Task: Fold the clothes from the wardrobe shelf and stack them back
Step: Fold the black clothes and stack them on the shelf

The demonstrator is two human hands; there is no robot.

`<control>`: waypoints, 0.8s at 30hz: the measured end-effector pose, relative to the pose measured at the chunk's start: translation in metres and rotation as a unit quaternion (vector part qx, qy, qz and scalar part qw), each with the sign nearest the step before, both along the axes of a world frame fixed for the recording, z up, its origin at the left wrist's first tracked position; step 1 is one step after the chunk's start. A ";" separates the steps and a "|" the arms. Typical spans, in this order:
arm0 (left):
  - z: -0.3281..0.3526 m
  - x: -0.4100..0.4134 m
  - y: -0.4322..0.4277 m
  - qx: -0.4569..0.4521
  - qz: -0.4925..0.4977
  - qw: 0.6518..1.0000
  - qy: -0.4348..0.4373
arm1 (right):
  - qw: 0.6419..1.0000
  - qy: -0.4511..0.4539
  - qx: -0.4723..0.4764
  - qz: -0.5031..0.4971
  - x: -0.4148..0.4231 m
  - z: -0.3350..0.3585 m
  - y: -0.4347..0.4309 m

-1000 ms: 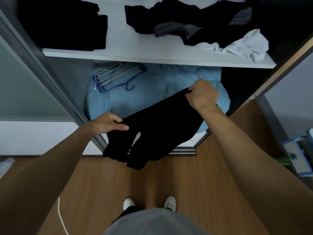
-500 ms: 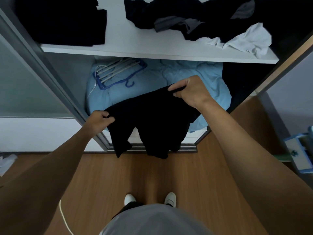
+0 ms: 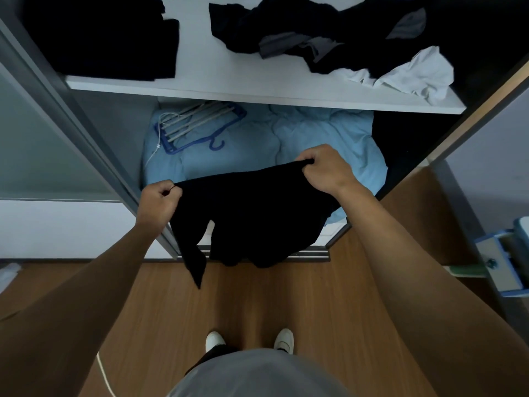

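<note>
A black garment [image 3: 252, 213] is held up in the air in front of the open wardrobe, over the blue quilt [image 3: 315, 138] on the lower level. Its upper edge is pinched at two points, one corner clamped in the left hand [image 3: 159, 203] and the other in the right hand [image 3: 326, 170], both fists closed on the cloth. The edge is pulled taut between them, probably so that the rest hangs free and straight for folding. On the shelf [image 3: 257, 93] above, one dark folded stack [image 3: 106, 38] is kept at the left, and one loose heap [image 3: 329, 35] waits at the right, with a single white piece [image 3: 415, 73] at its edge. How many dark pieces are tangled in it cannot be told. A bundle of hangers [image 3: 197, 124] lies on the quilt.
</note>
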State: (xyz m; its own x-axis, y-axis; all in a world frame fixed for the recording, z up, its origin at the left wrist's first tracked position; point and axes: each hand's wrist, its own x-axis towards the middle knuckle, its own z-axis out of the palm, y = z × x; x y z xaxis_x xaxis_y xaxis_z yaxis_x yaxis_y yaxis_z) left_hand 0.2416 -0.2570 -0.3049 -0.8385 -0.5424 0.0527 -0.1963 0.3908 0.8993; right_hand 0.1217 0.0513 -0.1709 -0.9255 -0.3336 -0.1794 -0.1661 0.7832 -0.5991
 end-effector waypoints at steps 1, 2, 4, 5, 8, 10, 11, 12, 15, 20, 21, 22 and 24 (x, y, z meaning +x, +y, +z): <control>0.000 0.000 -0.001 -0.021 0.007 1.000 0.003 | 1.000 -0.012 0.006 0.009 0.000 0.001 0.000; -0.001 0.001 -0.001 -0.041 0.016 0.999 0.000 | 0.999 -0.024 0.010 0.020 0.000 0.002 -0.001; -0.004 0.000 -0.004 -0.070 0.030 0.997 -0.026 | 0.998 -0.045 0.011 0.042 0.000 0.003 -0.003; -0.005 0.000 -0.005 -0.082 0.033 0.995 -0.047 | 0.997 -0.054 0.010 0.053 0.000 0.004 -0.005; -0.007 -0.002 -0.008 -0.111 0.022 0.989 -0.091 | 0.993 -0.087 -0.002 0.078 0.004 0.007 -0.009; -0.007 -0.003 -0.007 -0.131 0.005 0.986 -0.102 | 0.990 -0.109 -0.023 0.082 0.009 0.006 -0.014; -0.007 -0.004 -0.006 -0.142 -0.002 0.984 -0.106 | 0.988 -0.120 -0.041 0.083 0.013 0.005 -0.016; -0.007 -0.006 -0.004 -0.148 -0.007 0.983 -0.108 | 0.987 -0.128 -0.051 0.085 0.018 0.004 -0.020; -0.006 -0.015 0.001 -0.132 -0.009 0.985 -0.109 | 0.977 -0.183 -0.085 0.071 0.028 0.005 -0.036; -0.003 -0.025 0.005 -0.132 -0.006 0.985 -0.111 | 0.949 -0.200 0.111 0.215 0.036 0.012 -0.043; -0.001 -0.026 0.007 -0.133 -0.005 0.984 -0.119 | 0.939 -0.180 0.165 0.244 0.038 0.010 -0.044; 0.001 -0.026 0.009 -0.133 -0.005 0.983 -0.125 | 0.927 -0.167 0.203 0.268 0.039 0.008 -0.046; 0.004 -0.027 0.014 -0.136 -0.017 0.982 -0.132 | 0.911 -0.167 0.238 0.294 0.044 0.006 -0.050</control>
